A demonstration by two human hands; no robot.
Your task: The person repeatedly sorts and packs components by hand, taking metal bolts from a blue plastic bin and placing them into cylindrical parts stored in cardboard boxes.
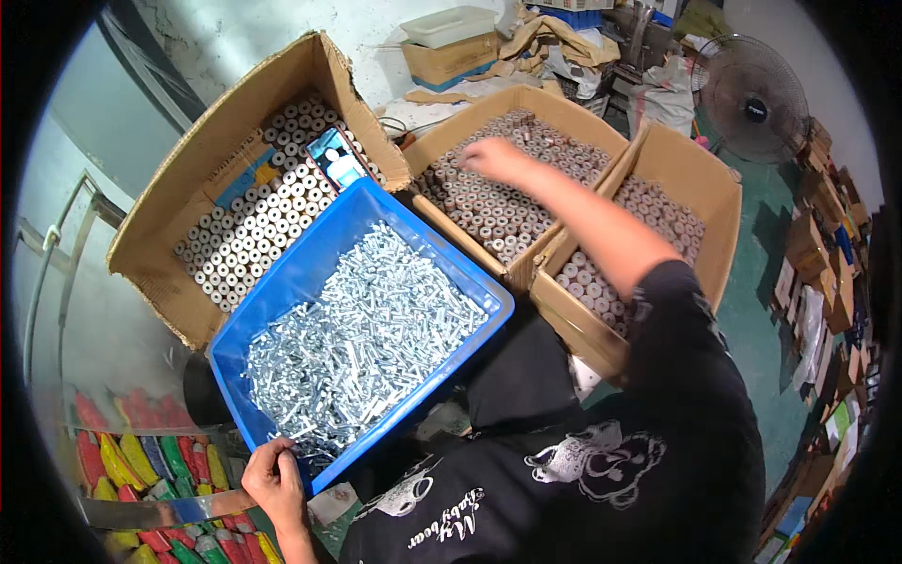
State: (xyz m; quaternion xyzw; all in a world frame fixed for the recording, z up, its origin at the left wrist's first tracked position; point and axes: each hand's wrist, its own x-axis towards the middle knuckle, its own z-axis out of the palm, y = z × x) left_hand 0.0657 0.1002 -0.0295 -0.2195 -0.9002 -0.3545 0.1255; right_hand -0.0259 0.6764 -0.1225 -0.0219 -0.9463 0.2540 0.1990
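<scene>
My left hand [276, 477] is closed at the near corner of a blue plastic tub [413, 434], its fingers bent over the rim. Short shiny metal pins [366, 324] are heaped in the tub. My right arm stretches across to the middle cardboard box [456, 228], where my right hand [496, 160] is over rows of upright round pieces [493, 211] with holes in their tops. Its fingers are slightly blurred and point to the left. What they may hold does not show.
A left cardboard box [155, 240] holds pale ring-topped pieces [254, 230] and a phone [336, 162] with a lit screen. Similar pieces fill part of the right cardboard box [716, 216]. A fan [754, 108] stands at the far right; colourful bundles [132, 461] lie at the lower left.
</scene>
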